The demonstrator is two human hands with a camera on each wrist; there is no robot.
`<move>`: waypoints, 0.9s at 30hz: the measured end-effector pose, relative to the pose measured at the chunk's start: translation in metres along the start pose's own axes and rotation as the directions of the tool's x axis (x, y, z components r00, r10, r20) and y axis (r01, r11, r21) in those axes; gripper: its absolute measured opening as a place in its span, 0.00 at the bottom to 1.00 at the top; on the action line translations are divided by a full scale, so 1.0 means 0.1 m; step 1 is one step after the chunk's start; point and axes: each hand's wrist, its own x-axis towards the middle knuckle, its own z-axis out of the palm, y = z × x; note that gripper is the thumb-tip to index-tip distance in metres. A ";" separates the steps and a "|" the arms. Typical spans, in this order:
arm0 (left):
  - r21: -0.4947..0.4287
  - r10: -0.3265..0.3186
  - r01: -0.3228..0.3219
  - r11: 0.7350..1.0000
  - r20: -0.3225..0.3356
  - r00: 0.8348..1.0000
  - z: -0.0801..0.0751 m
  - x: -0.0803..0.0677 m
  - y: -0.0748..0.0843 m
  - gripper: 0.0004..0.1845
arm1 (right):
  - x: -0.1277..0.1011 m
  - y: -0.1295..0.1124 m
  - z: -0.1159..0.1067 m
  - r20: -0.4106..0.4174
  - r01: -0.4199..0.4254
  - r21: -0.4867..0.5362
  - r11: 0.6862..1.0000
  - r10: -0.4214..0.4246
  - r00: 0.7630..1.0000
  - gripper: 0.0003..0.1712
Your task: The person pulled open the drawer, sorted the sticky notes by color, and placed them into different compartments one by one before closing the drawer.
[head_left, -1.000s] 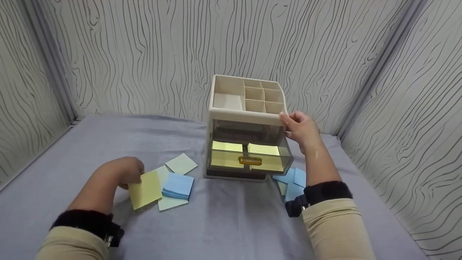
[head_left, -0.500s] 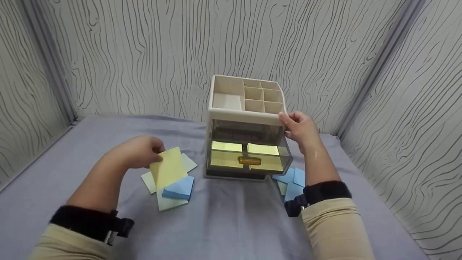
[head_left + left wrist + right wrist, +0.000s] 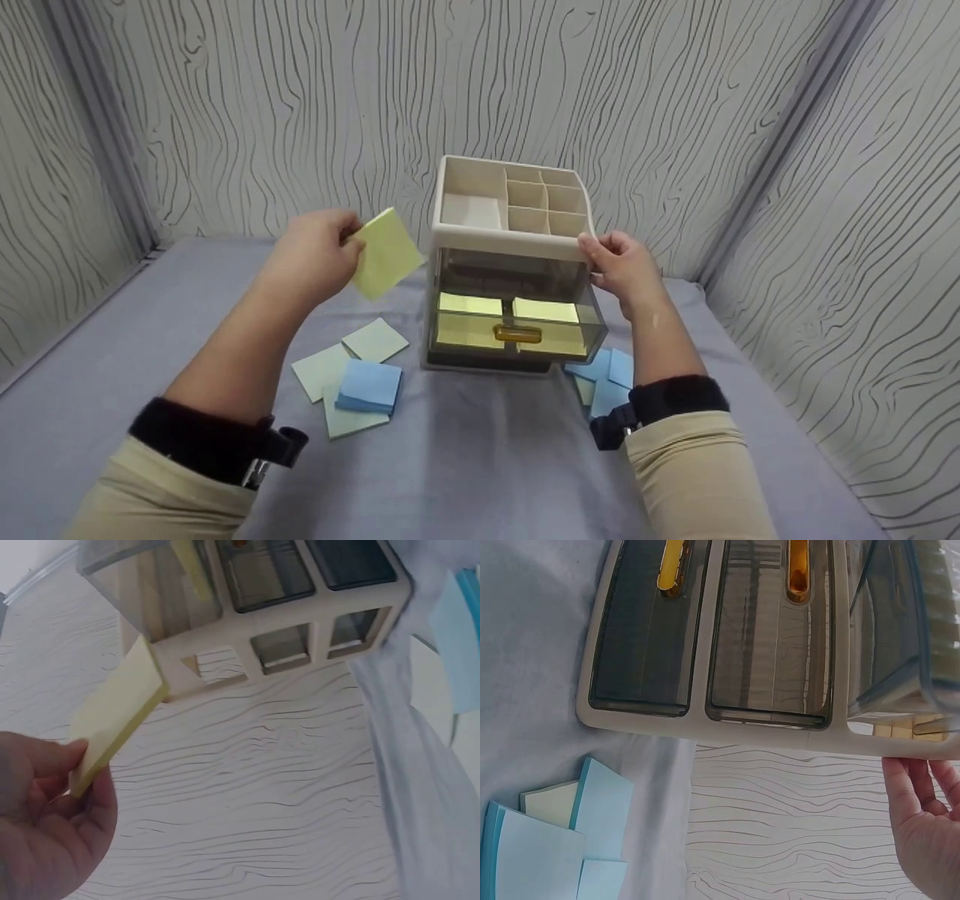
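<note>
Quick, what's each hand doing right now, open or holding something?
Left hand: closed, holding a yellow note pad.
Right hand: closed, holding the drawer organizer by its side.

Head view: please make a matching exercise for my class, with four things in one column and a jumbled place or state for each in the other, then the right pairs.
Column one
1. Left hand
2. Right hand
3. Open drawer
4. Blue notes left of the organizer

Column two
A. Contains two yellow stacks side by side
B. On top of pale green notes
C. Pinches a yellow pad
D. Holds the organizer's upper right edge

Right pairs: 1-C, 2-D, 3-A, 4-B
</note>
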 end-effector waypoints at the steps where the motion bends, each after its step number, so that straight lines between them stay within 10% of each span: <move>1: -0.012 0.013 -0.013 1.000 -0.044 0.999 -0.01 0.02 0.05 0.09 | 0.00 0.00 0.00 0.000 -0.001 0.000 1.000 0.001 1.000 0.30; 5: -0.045 0.103 -0.112 0.993 -0.162 0.981 0.01 0.07 0.25 0.07 | 0.00 0.00 0.00 0.002 -0.002 -0.001 1.000 0.002 1.000 0.30; 10: -0.039 0.219 -0.228 0.973 -0.155 0.963 0.15 0.10 0.49 0.04 | 0.01 -0.01 0.00 0.000 0.001 0.004 1.000 -0.001 1.000 0.27; 19: 0.013 0.360 -0.361 0.932 0.039 0.932 0.44 0.15 0.66 0.03 | 0.00 -0.01 0.03 -0.003 0.015 -0.007 1.000 -0.015 1.000 0.26; 27: 0.096 0.343 -0.381 0.920 0.278 0.897 0.56 0.23 0.65 0.16 | 0.00 -0.02 0.03 0.003 0.012 -0.007 1.000 -0.012 1.000 0.27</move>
